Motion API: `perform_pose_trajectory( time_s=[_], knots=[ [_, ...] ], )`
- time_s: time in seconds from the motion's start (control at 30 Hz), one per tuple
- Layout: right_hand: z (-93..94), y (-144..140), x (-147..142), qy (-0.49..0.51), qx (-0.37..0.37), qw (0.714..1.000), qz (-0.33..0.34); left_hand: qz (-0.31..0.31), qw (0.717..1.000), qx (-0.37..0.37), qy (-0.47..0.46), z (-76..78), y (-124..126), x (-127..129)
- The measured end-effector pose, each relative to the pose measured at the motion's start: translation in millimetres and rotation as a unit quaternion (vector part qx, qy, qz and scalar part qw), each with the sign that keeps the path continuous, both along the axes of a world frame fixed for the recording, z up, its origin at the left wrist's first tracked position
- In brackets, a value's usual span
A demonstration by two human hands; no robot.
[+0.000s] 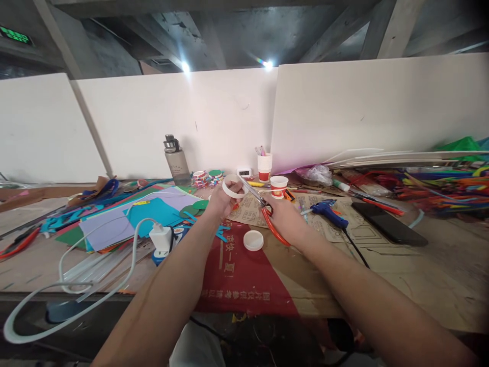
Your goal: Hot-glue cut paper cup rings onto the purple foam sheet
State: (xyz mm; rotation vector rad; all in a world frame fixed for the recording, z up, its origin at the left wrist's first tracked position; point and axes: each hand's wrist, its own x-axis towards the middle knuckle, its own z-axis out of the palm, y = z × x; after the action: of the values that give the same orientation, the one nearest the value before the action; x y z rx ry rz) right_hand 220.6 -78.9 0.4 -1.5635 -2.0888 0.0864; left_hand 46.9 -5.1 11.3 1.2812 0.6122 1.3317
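Note:
My left hand (pixel 221 201) holds up a white paper ring (pixel 234 187) over the middle of the workbench. My right hand (pixel 284 220) grips red-handled scissors (pixel 267 211), whose blades reach up and left to the ring's edge. A round white disc (pixel 253 240) lies on the red-printed cardboard (pixel 239 275) just below both hands. A small red-and-white paper cup (pixel 278 185) stands right behind the scissors.
Coloured paper sheets (pixel 126 219) and a white charger with cable (pixel 160 238) lie left. A blue glue gun (pixel 329 211) and a black phone (pixel 387 229) lie right. A water bottle (pixel 176 160), a pen cup (pixel 264 167) and pipe cleaners (pixel 446 191) line the back.

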Motion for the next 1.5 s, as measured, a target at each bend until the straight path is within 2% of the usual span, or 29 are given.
perform_pose_trajectory(
  time_s=[0.27, 0.5, 0.67, 0.77, 0.93, 1.2, 1.33, 1.43, 1.5],
  knots=[
    [0.8, 0.6, 0.3, -0.032, -0.008, 0.999, -0.017, -0.014, 1.000, -0.005, 0.003, 0.9, -0.3, -1.3],
    [3.9, -2.3, -0.8, -0.034, -0.008, 0.999, -0.019, 0.072, 0.996, 0.014, -0.040, 1.1, -0.2, 0.1],
    [3.1, -2.4, 0.0, -0.003, -0.004, 1.000, 0.010, 0.027, 0.999, 0.027, -0.003, -1.6, -0.6, -0.2],
    [2.5, -1.2, 1.0, -0.011, -0.007, 1.000, 0.001, 0.001, 1.000, 0.018, 0.015, -3.8, -0.3, 0.1],
    [3.9, -1.8, 1.1, -0.018, 0.001, 1.000, -0.002, -0.019, 0.999, 0.029, 0.000, -1.9, -0.6, -0.5],
    [3.8, -2.4, 0.5, -0.020, 0.012, 1.000, -0.004, -0.038, 0.999, -0.005, 0.017, 3.6, -1.3, -4.2],
    [1.8, -1.1, -0.3, -0.024, 0.006, 1.000, -0.011, 0.006, 1.000, -0.022, 0.006, 3.0, -2.2, -4.0],
    [1.4, -1.3, -1.3, -0.022, 0.003, 1.000, -0.012, 0.067, 0.997, 0.016, -0.023, 2.5, -2.7, -4.1],
    [1.9, -2.2, -1.7, -0.020, 0.006, 1.000, -0.003, 0.082, 0.995, 0.043, -0.030, 1.9, -2.4, -4.6]
  ],
)
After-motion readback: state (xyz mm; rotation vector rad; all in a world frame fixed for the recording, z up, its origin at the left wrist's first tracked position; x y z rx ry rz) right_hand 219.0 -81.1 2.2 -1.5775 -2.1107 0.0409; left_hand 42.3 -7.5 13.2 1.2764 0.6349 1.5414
